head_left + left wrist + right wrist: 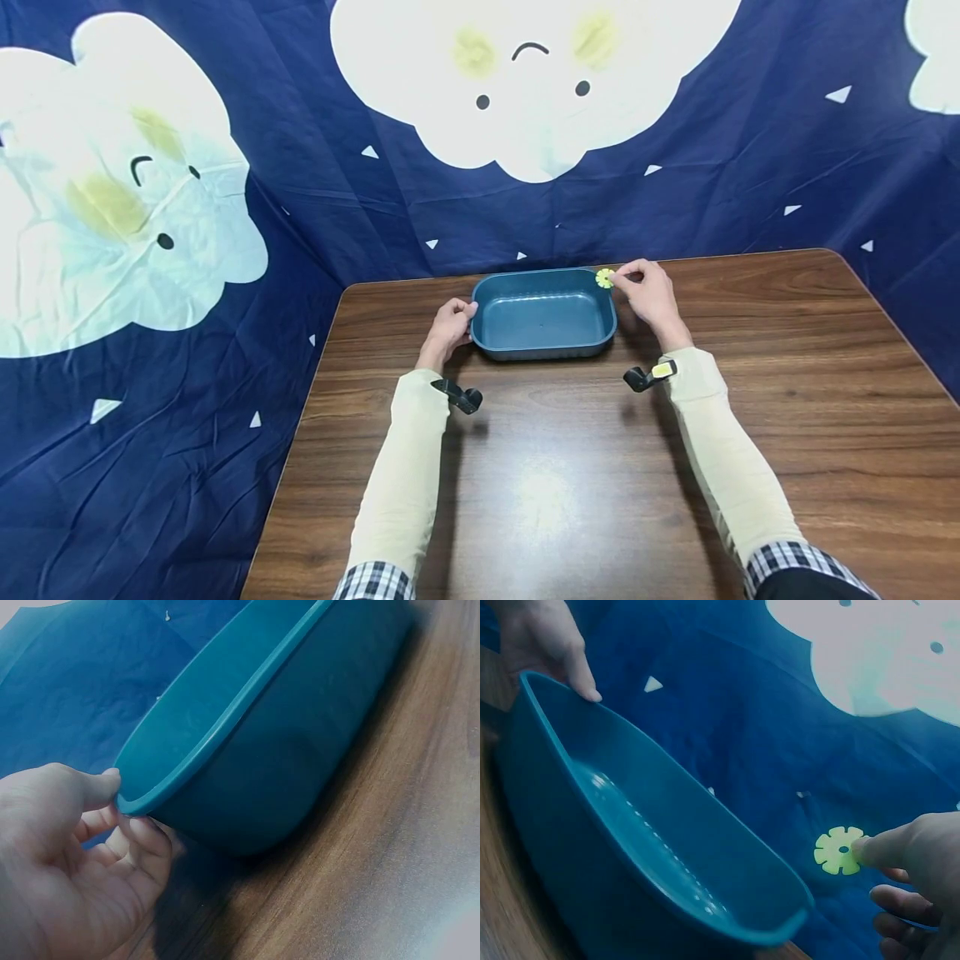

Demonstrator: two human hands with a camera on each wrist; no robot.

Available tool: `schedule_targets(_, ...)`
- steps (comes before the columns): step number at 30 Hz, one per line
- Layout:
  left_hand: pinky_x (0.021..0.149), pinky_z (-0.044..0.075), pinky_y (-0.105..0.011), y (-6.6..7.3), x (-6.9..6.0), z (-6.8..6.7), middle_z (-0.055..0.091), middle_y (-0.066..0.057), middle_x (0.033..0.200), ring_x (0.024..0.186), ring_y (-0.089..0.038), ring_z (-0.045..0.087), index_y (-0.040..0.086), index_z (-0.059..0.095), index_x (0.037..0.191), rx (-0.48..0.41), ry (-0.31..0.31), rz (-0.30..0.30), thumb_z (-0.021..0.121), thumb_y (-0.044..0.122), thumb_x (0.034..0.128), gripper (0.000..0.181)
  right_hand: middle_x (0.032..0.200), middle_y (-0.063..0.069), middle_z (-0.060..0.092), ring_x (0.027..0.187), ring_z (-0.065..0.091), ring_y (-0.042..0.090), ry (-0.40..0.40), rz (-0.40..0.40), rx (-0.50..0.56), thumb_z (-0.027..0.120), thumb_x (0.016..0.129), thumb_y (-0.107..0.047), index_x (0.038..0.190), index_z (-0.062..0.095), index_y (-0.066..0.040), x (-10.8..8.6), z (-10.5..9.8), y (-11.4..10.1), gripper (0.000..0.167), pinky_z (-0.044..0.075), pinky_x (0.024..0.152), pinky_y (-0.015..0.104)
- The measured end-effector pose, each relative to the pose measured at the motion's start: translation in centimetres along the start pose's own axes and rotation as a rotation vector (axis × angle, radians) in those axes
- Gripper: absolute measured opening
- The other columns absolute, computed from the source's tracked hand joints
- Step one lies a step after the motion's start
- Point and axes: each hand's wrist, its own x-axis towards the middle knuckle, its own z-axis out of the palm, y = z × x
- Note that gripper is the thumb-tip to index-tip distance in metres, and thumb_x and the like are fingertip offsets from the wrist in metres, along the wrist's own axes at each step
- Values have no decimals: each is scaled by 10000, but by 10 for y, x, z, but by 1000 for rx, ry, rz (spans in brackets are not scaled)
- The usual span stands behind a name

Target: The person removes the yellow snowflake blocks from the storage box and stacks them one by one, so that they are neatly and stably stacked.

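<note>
A blue-green plastic basin (542, 350), rounded at its corners, stands upright near the back edge of the table; its inside shows bare. At its left end, my left hand (448, 327) pinches the rim between thumb and curled fingers, plain in the left wrist view on the basin's rim (217, 727). My right hand (649, 293) is by the basin's back right corner. Its thumb and forefinger pinch a yellow-green flower-shaped disc (838, 850) with notched petals and a central hole. In the right wrist view the disc appears apart from the basin wall.
The brown wood-grain table (540, 467) reflects a bright light in front of the basin. Dark blue cloth (300, 167) with white cloud faces hangs behind and to the left. Each wrist wears a small black camera (461, 397).
</note>
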Motion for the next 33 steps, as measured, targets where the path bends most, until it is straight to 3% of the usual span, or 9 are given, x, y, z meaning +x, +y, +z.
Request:
schedule_targets(14, 540, 420, -208, 1, -2, -1, 423, -32, 756, 638, -121, 432, 110, 449, 880, -4, -5, 5, 523, 272, 992, 211, 1073, 153, 601, 987, 525, 264, 69, 163, -4, 624, 919, -313, 1063, 633, -21, 1, -21, 37, 326, 387, 836, 319)
schedule_targets(24, 542, 423, -208, 2, -3, 0, 427, -43, 766, 641, -124, 435, 110, 454, 881, 2, -4, 5, 525, 273, 992, 210, 1164, 189, 613, 1137, 512, 335, 58, 270, -37, 577, 929, -338, 1085, 629, -17, 0, -24, 57, 361, 373, 1008, 413)
schedule_targets(33, 545, 426, -207, 3, -4, 0, 439, -76, 807, 640, -120, 439, 104, 461, 893, 9, 0, 4, 525, 274, 992, 207, 1248, 194, 582, 1241, 465, 368, 26, 348, -65, 568, 931, -350, 1095, 633, -25, 0, -25, 66, 370, 337, 1069, 438)
